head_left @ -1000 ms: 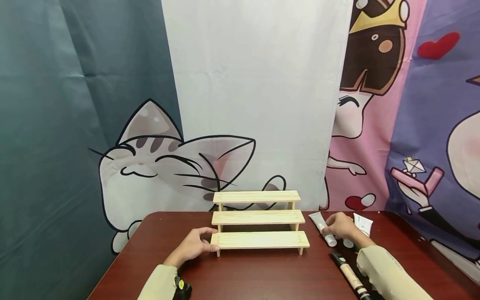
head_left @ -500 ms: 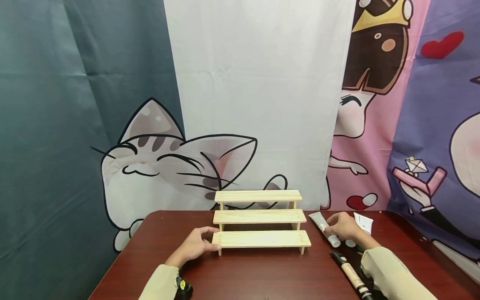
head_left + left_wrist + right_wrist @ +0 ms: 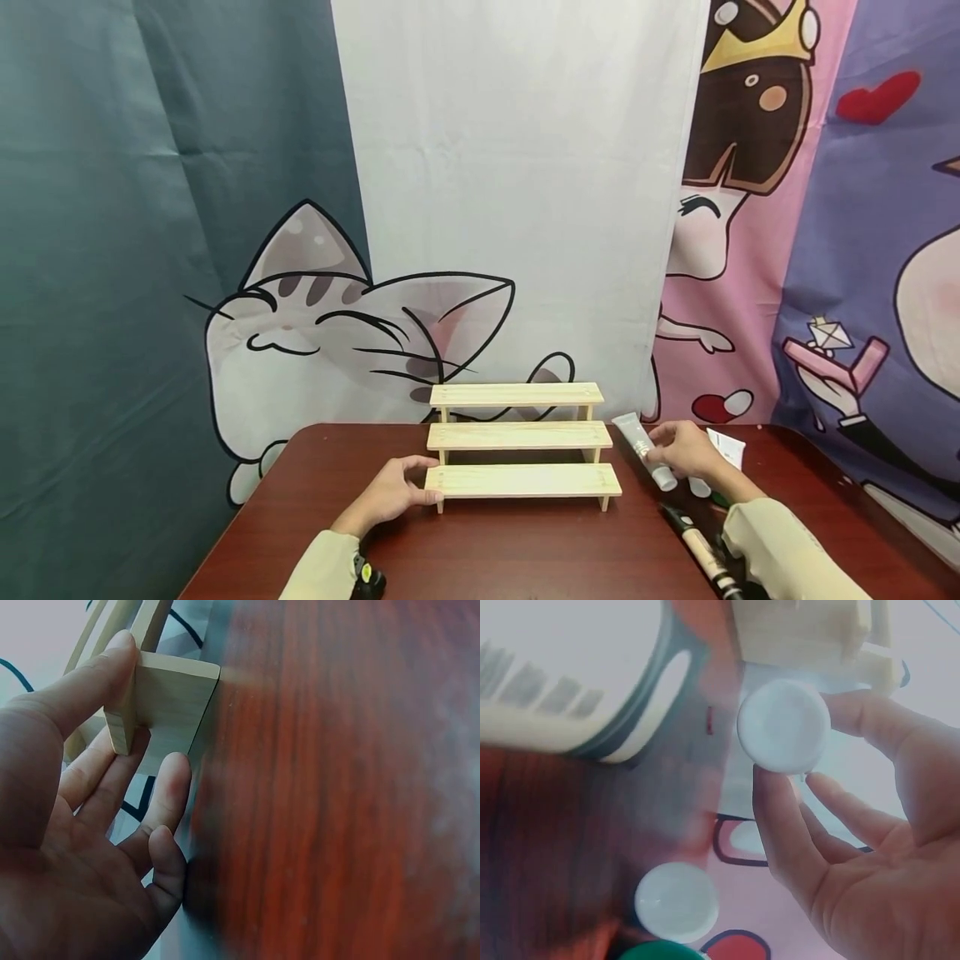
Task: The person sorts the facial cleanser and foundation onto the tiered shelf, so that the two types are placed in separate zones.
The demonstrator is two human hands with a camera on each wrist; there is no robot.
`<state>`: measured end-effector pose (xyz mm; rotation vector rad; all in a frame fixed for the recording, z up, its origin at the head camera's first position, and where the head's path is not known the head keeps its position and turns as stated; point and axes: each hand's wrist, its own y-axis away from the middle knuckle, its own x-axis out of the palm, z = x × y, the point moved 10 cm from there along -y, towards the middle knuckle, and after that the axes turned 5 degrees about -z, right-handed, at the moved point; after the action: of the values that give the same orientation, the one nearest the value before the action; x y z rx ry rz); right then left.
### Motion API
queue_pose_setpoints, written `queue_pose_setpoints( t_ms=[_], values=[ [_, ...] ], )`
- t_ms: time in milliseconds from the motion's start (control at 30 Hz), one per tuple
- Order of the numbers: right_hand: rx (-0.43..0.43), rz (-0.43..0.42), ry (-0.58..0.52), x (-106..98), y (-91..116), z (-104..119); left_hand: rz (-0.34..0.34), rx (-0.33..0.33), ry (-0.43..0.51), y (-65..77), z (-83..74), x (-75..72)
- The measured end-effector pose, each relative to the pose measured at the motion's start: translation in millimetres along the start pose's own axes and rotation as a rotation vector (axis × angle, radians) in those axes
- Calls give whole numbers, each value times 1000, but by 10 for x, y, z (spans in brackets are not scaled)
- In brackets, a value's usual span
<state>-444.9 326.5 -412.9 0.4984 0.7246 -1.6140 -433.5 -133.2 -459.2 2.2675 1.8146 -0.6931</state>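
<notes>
Our left hand (image 3: 390,495) gripped the wooden stand (image 3: 523,481) at near left; our right hand (image 3: 686,450) pinched the grey tube (image 3: 638,441), seemingly for pick-up, which called for steady lifting.

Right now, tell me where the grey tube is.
In the head view, the grey tube is pinched in the right hand, to the right of the wooden stand.

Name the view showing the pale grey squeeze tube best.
Head view: the pale grey squeeze tube in the right hand shows nearly end to end. Right wrist shows mainly its round white cap; left wrist shows none.
</notes>
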Motion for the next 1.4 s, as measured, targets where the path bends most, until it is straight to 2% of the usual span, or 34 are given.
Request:
queue_pose_setpoints(
  t_ms=[367, 600, 867, 1133, 1400],
  values=[
    [-32, -126, -31, -174, 10, 142, -9, 13, -45, -2, 9, -19],
    [-34, -164, -55, -299, 60, 263, -30, 46, -171, -19, -64, -23],
    [-60, -227, -79, -324, 102, 436, -52, 11, -266, -11, -67, -53],
    [-94, -260, -112, -315, 133, 605, -55, 7, -266, -1, -84, -68],
    [-110, -252, -177, -239, 161, 766, -61, 12, -264, 18, -103, -72]
  ],
)
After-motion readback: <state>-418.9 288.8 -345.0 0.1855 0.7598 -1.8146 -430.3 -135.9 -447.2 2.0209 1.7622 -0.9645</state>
